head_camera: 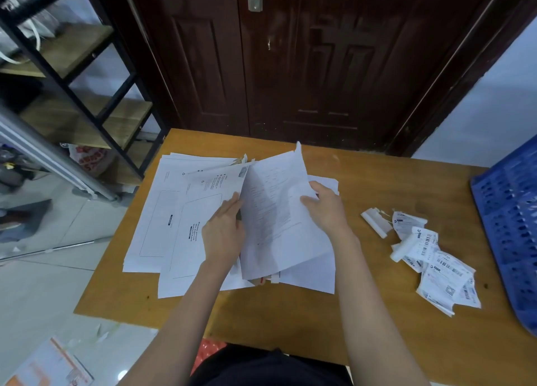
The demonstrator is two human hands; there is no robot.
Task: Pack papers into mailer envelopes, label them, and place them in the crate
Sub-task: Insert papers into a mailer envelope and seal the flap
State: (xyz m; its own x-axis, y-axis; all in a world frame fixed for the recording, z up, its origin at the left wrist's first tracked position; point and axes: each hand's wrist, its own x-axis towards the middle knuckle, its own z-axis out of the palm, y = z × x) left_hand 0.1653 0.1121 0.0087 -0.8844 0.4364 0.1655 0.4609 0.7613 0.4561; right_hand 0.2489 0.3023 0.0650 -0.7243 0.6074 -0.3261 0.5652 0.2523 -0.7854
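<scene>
both hands hold the printed sheet [273, 211], which stands up off the mailer envelopes [174, 220] spread on the bench [363, 313]. left hand [223, 234] grips its left edge, right hand [328, 208] pinches its right edge. the sheet's long axis runs away from the person. labels [433, 257] lie well right of the sheet, the blue crate [511, 225] beyond them, nearer the right hand.

Legible just beside left hand [222, 237], on white flat paper mailer envelope [191, 225]: "Please attach", partly; remaining print too small.
</scene>
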